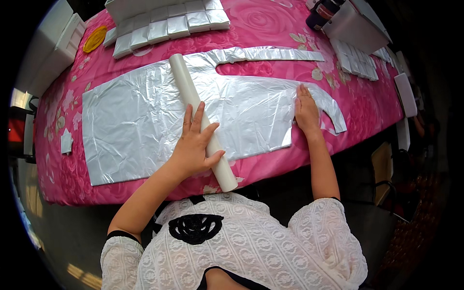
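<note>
A shiny, see-through plastic apron (125, 121) with long strap-like ends lies flattened over the table, its body to the left. Across it slants a long white tube (183, 79), its near end at the table's front edge. My left hand (194, 147) rests on the sheet and the tube, its fingers spread and the thumb and forefinger reaching over the tube. Farther right, my right hand (306, 110) lies flat with its fingers together and stretched out, touching the plastic beside the base of the nearer strap. Nothing shows in its fingers.
A pink flowered cloth covers the table (261, 166). Folded plastic packets (159, 30) stand in rows at the back, with more packets (355, 60) at the far right. A yellow coil (94, 38), a small white scrap (66, 141), a dark bottle (323, 14) and a chair (382, 174) are around.
</note>
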Demonstrator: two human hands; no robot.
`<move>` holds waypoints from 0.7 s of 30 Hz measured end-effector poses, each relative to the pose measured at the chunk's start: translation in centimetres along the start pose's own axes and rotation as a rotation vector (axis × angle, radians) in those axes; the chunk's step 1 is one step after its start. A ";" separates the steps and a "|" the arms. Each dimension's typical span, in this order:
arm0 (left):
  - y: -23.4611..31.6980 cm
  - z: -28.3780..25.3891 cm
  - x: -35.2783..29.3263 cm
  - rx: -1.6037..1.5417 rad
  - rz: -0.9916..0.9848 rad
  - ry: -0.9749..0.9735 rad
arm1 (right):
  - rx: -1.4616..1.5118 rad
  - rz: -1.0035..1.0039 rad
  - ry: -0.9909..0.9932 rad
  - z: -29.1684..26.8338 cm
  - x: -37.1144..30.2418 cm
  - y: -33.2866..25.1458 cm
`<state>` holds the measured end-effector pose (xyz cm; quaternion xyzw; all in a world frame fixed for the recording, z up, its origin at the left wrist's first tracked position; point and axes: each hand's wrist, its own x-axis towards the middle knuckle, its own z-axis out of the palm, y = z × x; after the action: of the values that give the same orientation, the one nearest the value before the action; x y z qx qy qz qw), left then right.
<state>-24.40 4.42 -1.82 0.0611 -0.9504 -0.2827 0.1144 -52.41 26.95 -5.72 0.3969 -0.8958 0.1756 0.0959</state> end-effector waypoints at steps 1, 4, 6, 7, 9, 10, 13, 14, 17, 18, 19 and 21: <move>0.3 0.2 0.2 -0.005 0.027 -0.015 | -0.092 0.094 0.047 -0.4 -0.3 3.1; 0.9 0.3 0.6 -0.034 0.072 -0.056 | -0.221 0.188 0.160 -2.0 -1.0 7.8; 1.2 0.2 0.5 -0.031 0.066 -0.089 | -0.240 0.229 0.173 -2.7 -0.9 6.9; 1.2 0.3 0.5 -0.018 0.077 -0.087 | -0.247 0.270 0.153 -3.2 -0.7 6.4; 1.1 0.3 0.7 0.007 0.099 -0.079 | -0.212 0.253 0.196 -4.2 -0.3 3.9; 1.0 0.2 0.7 0.003 0.109 -0.086 | -0.165 0.193 0.258 -4.2 -0.5 2.5; 1.0 -0.1 0.5 -0.024 0.109 -0.067 | 0.238 0.074 0.301 -5.2 -0.8 -6.1; 1.0 -0.1 0.6 -0.049 0.108 -0.038 | 0.388 0.056 0.239 -5.6 -1.1 -9.6; 1.3 -0.6 0.1 -0.465 -0.028 0.043 | 0.871 0.022 -0.092 -5.5 -2.6 -17.3; 1.3 -0.8 -0.1 -0.664 -0.099 0.071 | 1.007 0.021 -0.222 -5.4 -3.0 -19.3; 1.3 -1.4 0.0 -0.958 -0.262 -0.005 | 1.065 0.042 -0.315 -5.2 -3.5 -21.1; 1.0 -2.6 -0.2 -1.535 -0.604 -0.162 | 1.065 -0.007 -0.313 -4.2 -4.1 -22.7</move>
<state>-23.62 3.89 0.82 0.1982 -0.4410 -0.8750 -0.0253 -32.62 17.25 2.31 0.4149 -0.6856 0.5426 -0.2517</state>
